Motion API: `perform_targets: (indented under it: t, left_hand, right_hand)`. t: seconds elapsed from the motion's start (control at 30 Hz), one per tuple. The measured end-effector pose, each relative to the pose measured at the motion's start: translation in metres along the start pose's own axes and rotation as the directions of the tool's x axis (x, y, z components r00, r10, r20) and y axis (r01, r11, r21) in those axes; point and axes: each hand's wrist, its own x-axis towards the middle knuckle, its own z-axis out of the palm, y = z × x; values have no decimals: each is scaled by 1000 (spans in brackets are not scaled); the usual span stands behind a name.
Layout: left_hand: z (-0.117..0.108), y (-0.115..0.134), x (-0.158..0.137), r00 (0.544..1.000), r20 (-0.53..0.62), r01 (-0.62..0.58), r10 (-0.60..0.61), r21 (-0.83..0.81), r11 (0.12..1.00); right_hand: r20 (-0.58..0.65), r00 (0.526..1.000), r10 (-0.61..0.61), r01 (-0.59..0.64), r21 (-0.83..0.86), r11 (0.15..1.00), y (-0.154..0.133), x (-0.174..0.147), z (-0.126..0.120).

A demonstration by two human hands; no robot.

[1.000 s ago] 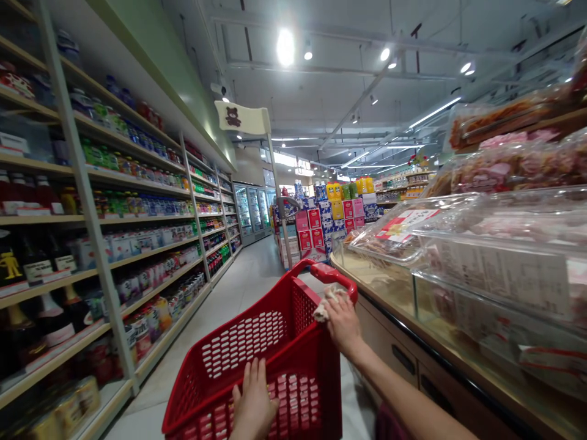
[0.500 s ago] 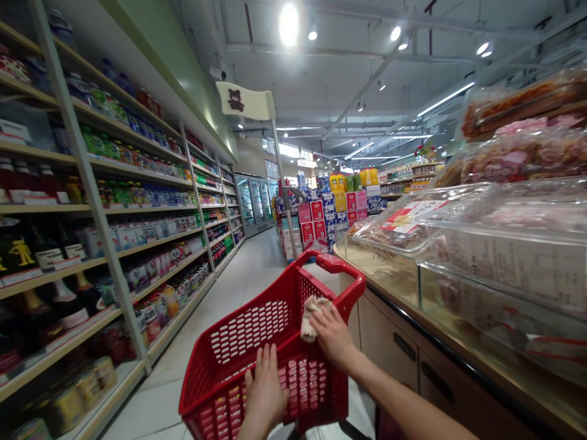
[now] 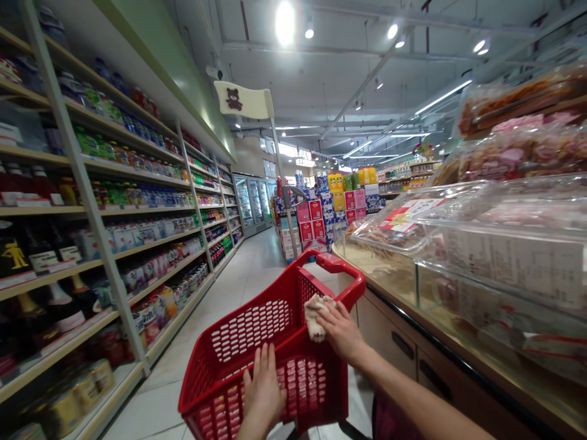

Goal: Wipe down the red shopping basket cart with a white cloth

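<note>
A red plastic shopping cart (image 3: 247, 327) with perforated basket walls stands in front of me. My right hand (image 3: 340, 330) presses a crumpled off-white cloth (image 3: 316, 315) against the cart's top rim, near the corner below the handle. Part of the cloth is hidden under the fingers. On the cart's near side lies my left hand (image 3: 265, 385), its fingers stretched out over the rim and its thumb apart. That hand has nothing in it.
Drink shelves (image 3: 151, 208) line the left side. A display counter (image 3: 389, 275) with packaged food in clear plastic boxes (image 3: 408, 214) stands close on the right. Stacked cartons (image 3: 312, 223) and a pole with a bear flag (image 3: 243, 99) are ahead, beside the tiled aisle (image 3: 243, 275).
My right hand and the cloth have shifted slightly to the right along the rim. The left hand and the cart stay almost where they were.
</note>
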Motion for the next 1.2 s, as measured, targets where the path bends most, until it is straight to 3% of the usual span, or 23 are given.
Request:
perform_targets:
  t: [0.13,0.33,0.5,0.53,0.67,0.73,0.83,0.9,1.0,1.03,1.1,1.2]
  left_hand:
    - [-2,4,-1,1000,2,0,0,-6,1000]
    - [-11,11,-4,999,31,21,-21,-25,999]
    - [-10,13,-5,1000,23,14,-13,-22,1000]
    - [-9,13,-4,1000,21,14,-14,-14,1000]
    - [-5,12,-2,1000,19,10,-10,7,1000]
    - [-4,11,-1,1000,18,-4,4,6,1000]
    - [-5,12,-2,1000,-4,-6,6,11,1000]
    - [-6,12,-3,1000,-18,1,0,24,1000]
    - [-5,11,-3,1000,-12,-5,5,30,1000]
    - [-4,11,-2,1000,-8,-8,8,28,1000]
    - [-3,10,-1,1000,-8,-13,13,19,1000]
    - [-1,10,0,1000,-30,-8,8,8,1000]
  right_hand:
    - [-35,969,245,-247,-77,966,20,7,-15]
    - [144,989,-26,28,-13,1000,6,13,-16]
    - [92,961,260,-250,-106,962,17,18,-23]
    - [99,967,233,-223,-101,970,16,18,-23]
    - [153,986,-60,61,-6,998,16,10,-21]
    - [102,994,45,-41,-39,998,25,7,-24]
    - [-18,959,284,-284,-116,952,34,5,-26]
    - [-38,974,224,-227,-109,968,28,4,-21]
    - [4,1000,-27,27,-51,998,19,5,-13]
    - [12,999,-46,47,-48,998,20,6,-13]
    - [-8,997,80,-81,-87,993,28,9,-17]
    - [-70,953,294,-301,-139,943,37,9,-22]
